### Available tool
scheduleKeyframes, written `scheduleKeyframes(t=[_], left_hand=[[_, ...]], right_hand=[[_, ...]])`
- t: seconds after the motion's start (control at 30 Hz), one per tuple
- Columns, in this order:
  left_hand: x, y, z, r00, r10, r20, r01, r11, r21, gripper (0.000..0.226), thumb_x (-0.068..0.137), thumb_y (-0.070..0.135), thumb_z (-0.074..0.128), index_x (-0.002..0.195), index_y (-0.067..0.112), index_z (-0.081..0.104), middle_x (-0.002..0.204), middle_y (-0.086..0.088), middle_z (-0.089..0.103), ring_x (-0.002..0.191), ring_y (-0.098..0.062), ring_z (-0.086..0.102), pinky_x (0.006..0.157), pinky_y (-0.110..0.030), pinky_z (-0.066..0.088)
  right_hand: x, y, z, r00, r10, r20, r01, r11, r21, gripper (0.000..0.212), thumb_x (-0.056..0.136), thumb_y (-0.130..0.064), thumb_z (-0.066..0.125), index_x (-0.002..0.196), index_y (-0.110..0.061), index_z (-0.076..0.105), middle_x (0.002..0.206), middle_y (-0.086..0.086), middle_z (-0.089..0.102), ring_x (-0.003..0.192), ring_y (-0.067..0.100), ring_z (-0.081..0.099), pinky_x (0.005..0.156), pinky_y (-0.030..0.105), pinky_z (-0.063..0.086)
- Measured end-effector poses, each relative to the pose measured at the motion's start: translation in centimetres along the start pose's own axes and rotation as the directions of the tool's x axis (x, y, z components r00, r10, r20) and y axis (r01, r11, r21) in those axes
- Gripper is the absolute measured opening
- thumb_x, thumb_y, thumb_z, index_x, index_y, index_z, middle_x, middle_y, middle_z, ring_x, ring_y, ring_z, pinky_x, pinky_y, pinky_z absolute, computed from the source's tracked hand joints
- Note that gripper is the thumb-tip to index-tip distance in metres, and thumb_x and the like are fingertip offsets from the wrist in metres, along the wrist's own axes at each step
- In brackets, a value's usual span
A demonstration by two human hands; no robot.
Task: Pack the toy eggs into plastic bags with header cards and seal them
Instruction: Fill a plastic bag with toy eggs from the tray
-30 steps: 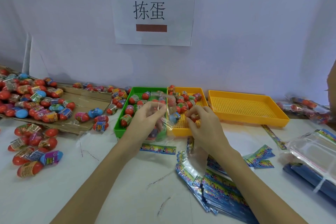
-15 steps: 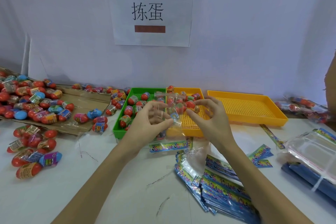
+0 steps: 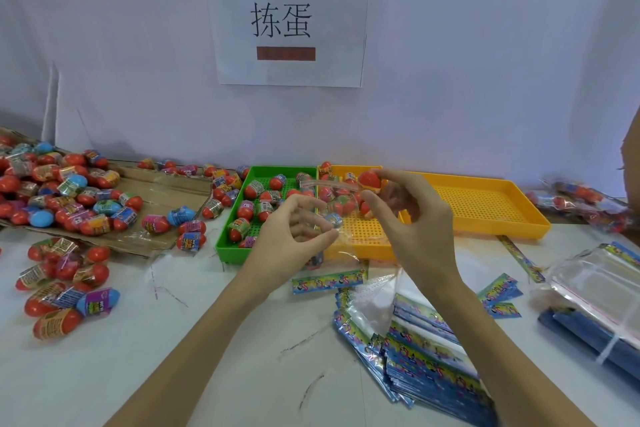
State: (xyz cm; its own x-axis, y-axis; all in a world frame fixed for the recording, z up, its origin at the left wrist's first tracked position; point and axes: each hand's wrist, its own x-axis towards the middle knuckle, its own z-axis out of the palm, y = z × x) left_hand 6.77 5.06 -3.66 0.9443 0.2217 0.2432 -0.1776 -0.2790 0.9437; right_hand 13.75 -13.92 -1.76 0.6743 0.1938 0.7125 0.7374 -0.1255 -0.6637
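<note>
Mid-fill, by my reading. My left hand holds a clear plastic bag up over the near edge of the middle yellow tray, fingers curled round the bag's side to keep the mouth open. At least two toy eggs show through the film; exact count I cannot tell. My right hand pinches one red toy egg between thumb and fingertips, just above the bag's open mouth, the other fingers loosely spread.

Done so far: a few sealed packs lie at the far right of the tabletop, beyond the empty yellow tray.

Left, as I judge it: this egg into the bag, a header card from the stack near my right forearm, then the seal. Large stock unpacked: eggs in the green tray, on the cardboard, and loose at left. Task is at an early stage overall.
</note>
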Motion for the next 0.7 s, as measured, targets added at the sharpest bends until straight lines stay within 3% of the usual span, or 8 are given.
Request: scheduleKeyframes(t=[0.1, 0.3, 0.4, 0.5, 0.57, 0.7], left_hand=[[-0.15, -0.2, 0.28, 0.998, 0.055, -0.004, -0.055, 0.997, 0.054, 0.043, 0.084, 0.017, 0.086, 0.119, 0.023, 0.062, 0.095, 0.005, 0.075, 0.086, -0.013, 0.074, 0.081, -0.025, 0.061], [-0.41, -0.22, 0.57, 0.99, 0.14, 0.017, -0.141, 0.978, 0.155, 0.047, 0.085, 0.015, 0.086, 0.123, 0.029, 0.061, 0.104, 0.005, 0.073, 0.091, -0.011, 0.073, 0.081, -0.029, 0.062], [-0.44, -0.11, 0.54, 0.989, 0.141, 0.033, -0.145, 0.971, 0.188, 0.051, 0.085, 0.016, 0.085, 0.129, 0.024, 0.06, 0.106, 0.008, 0.075, 0.091, -0.013, 0.074, 0.083, -0.033, 0.063], [-0.55, 0.03, 0.6, 0.987, 0.154, 0.04, -0.159, 0.966, 0.205, 0.053, 0.085, 0.018, 0.085, 0.131, 0.023, 0.059, 0.107, 0.013, 0.075, 0.089, -0.008, 0.074, 0.077, -0.026, 0.062], [-0.56, 0.11, 0.53, 0.986, 0.162, 0.04, -0.167, 0.964, 0.206, 0.052, 0.085, 0.019, 0.085, 0.13, 0.025, 0.059, 0.107, 0.013, 0.075, 0.088, -0.007, 0.074, 0.074, -0.022, 0.061], [-0.5, 0.17, 0.39, 0.986, 0.166, 0.025, -0.168, 0.972, 0.164, 0.05, 0.084, 0.019, 0.086, 0.128, 0.025, 0.061, 0.107, 0.01, 0.075, 0.092, -0.013, 0.075, 0.083, -0.031, 0.063]], right_hand=[[-0.42, -0.42, 0.59, 0.997, 0.009, 0.082, -0.02, 0.991, 0.136, 0.03, 0.092, -0.017, 0.078, 0.121, -0.017, 0.07, 0.091, -0.004, 0.071, 0.083, 0.021, 0.068, 0.075, 0.03, 0.057], [-0.68, 0.08, 0.94, 0.984, -0.062, 0.165, 0.083, 0.989, -0.12, 0.032, 0.093, -0.019, 0.077, 0.124, -0.023, 0.069, 0.095, -0.011, 0.072, 0.072, 0.012, 0.066, 0.061, 0.029, 0.056], [-0.57, 0.17, 0.72, 0.983, -0.034, 0.181, 0.062, 0.986, -0.156, 0.032, 0.095, -0.022, 0.075, 0.127, -0.022, 0.068, 0.103, -0.01, 0.072, 0.06, 0.01, 0.068, 0.055, 0.027, 0.056], [-0.7, -0.18, 0.67, 0.981, -0.064, 0.185, 0.091, 0.985, -0.144, 0.031, 0.096, -0.022, 0.075, 0.126, -0.022, 0.069, 0.108, -0.009, 0.072, 0.059, 0.009, 0.068, 0.053, 0.015, 0.049], [-0.73, -0.35, 0.7, 0.977, -0.075, 0.201, 0.105, 0.984, -0.143, 0.031, 0.096, -0.023, 0.073, 0.127, -0.023, 0.067, 0.105, -0.012, 0.071, 0.058, 0.008, 0.068, 0.053, 0.012, 0.047], [-0.57, -0.08, 0.53, 0.967, -0.016, 0.255, 0.08, 0.967, -0.24, 0.031, 0.098, -0.027, 0.07, 0.128, -0.025, 0.064, 0.091, -0.028, 0.058, 0.06, 0.008, 0.063, 0.053, 0.012, 0.044]])
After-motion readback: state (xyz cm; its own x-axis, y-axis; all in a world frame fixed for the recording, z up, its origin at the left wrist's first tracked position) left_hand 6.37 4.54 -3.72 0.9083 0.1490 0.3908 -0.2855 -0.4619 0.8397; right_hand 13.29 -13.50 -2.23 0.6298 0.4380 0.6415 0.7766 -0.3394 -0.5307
